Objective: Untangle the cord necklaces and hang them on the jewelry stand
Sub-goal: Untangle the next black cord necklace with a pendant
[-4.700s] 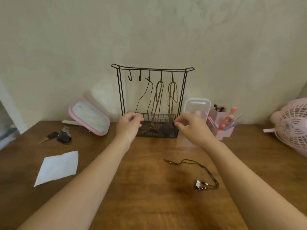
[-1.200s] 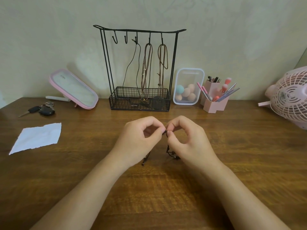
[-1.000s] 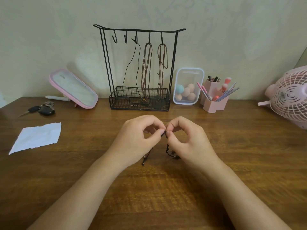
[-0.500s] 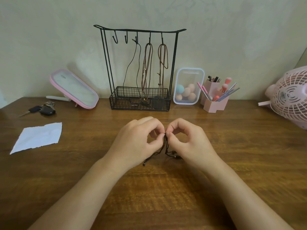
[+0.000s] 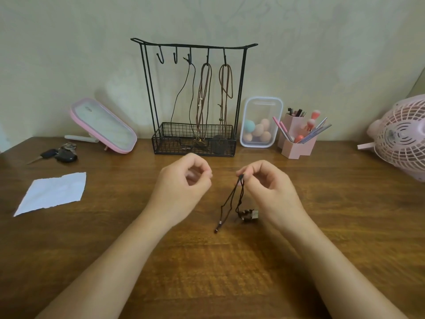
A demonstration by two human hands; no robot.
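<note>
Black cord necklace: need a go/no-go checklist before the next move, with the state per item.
1. Right hand pinches the top of the black cord necklace: ok.
2. Left hand is free to help, fingers curled and holding nothing: ok.
3. Cord is fully untangled: cannot tell; the strands bunch beside the pendant.
4. Necklace is lifted off the wooden table: not ok; the pendant and one loose end rest on it.
5. Jewelry stand has a free hook: ok; the two leftmost hooks are bare, and the other three carry cords.
</note>
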